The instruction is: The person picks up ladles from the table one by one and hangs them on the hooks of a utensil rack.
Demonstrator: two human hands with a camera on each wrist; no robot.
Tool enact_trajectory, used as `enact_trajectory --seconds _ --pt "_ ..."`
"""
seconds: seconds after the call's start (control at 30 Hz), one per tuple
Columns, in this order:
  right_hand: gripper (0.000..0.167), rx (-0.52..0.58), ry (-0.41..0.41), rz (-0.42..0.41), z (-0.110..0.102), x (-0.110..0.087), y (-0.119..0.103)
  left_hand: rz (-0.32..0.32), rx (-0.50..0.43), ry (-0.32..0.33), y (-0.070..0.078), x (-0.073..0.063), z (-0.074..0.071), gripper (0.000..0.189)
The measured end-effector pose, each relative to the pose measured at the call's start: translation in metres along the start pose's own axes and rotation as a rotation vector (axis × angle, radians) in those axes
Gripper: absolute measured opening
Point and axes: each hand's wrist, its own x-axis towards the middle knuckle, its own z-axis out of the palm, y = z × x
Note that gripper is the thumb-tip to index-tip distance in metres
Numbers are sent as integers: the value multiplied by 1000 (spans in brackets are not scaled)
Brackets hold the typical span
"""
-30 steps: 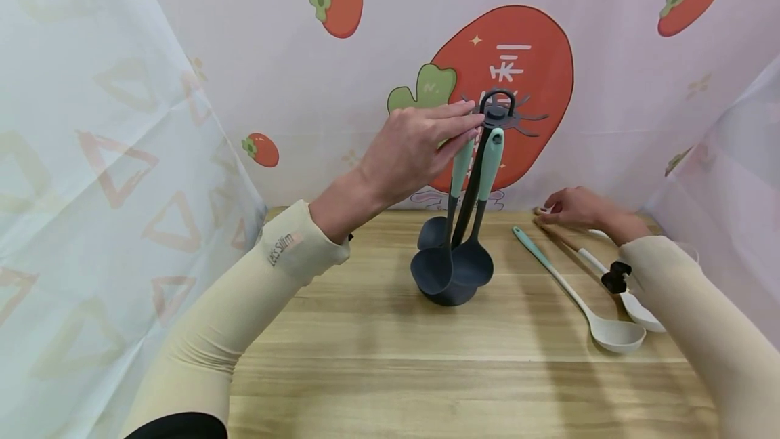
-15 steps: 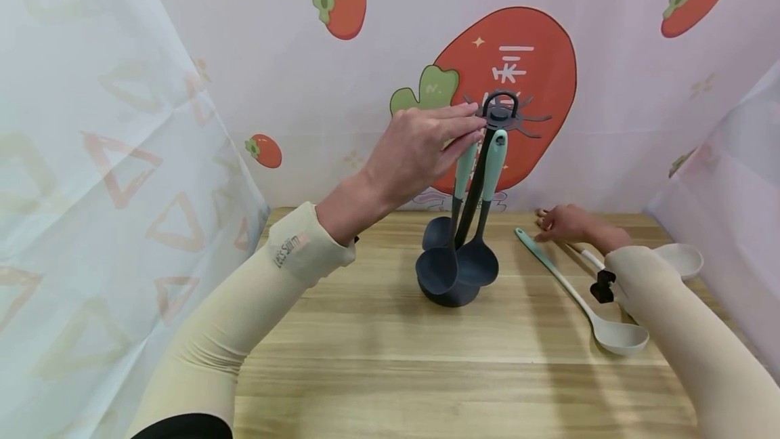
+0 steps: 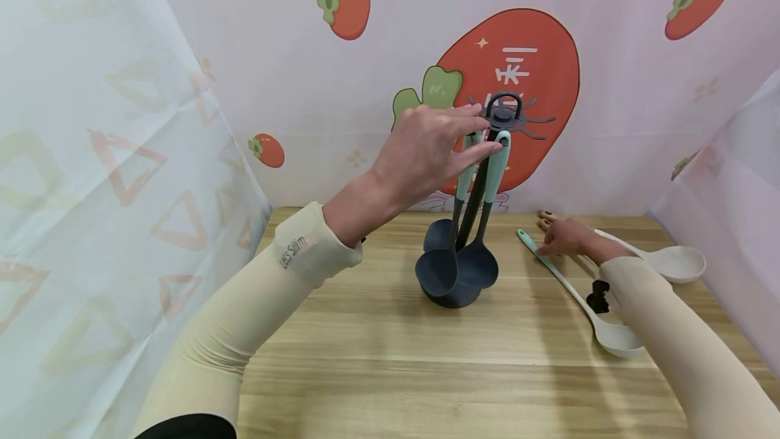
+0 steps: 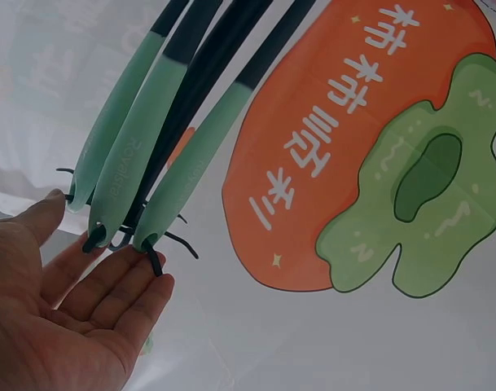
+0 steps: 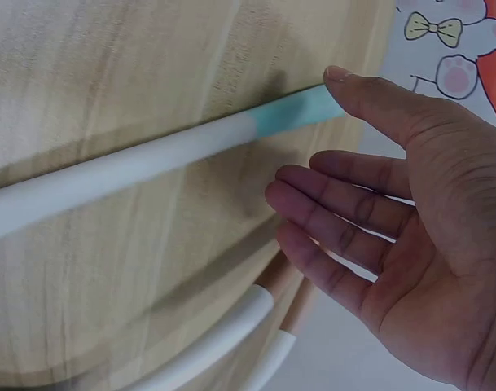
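A dark grey utensil rack [image 3: 504, 117] with a looped top and splayed hooks stands mid-table. From it hang several dark utensils with mint handles [image 4: 138, 155]. My left hand [image 3: 420, 148] is at the top of the rack, thumb and fingers spread; in the left wrist view the thumb [image 4: 48, 212] and fingertips are right at the hooks and handle ends. My right hand [image 3: 569, 236] is over the handle end of a white ladle [image 3: 615, 337] with a mint grip [image 5: 296, 114]. Its thumb overlaps that grip in the right wrist view, with the fingers loosely extended.
Beyond the right hand, another white ladle [image 3: 679, 264] lies at the table's right side. Brown handle ends [image 3: 546, 217] of two utensils show beside the hand. Printed fabric [image 3: 378, 87] walls in the back and sides of the wooden table [image 3: 390, 371].
My right hand has moved from the brown handles toward the mint-gripped ladle, uncovering the white ladle at the right. My left thumb has spread away from the fingers toward the front hanging handle.
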Motion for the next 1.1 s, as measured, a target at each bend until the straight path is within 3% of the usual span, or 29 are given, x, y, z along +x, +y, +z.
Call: enact_trajectory --seconds 0.4,0.67,1.1 --pt "29 -26 18 8 14 0 -1 43 40 57 2 0 4 35" --pt "30 -66 51 27 19 5 -2 37 75 57 3 0 4 37" --pt "25 -22 72 65 19 6 -10 25 115 49 3 1 3 38"
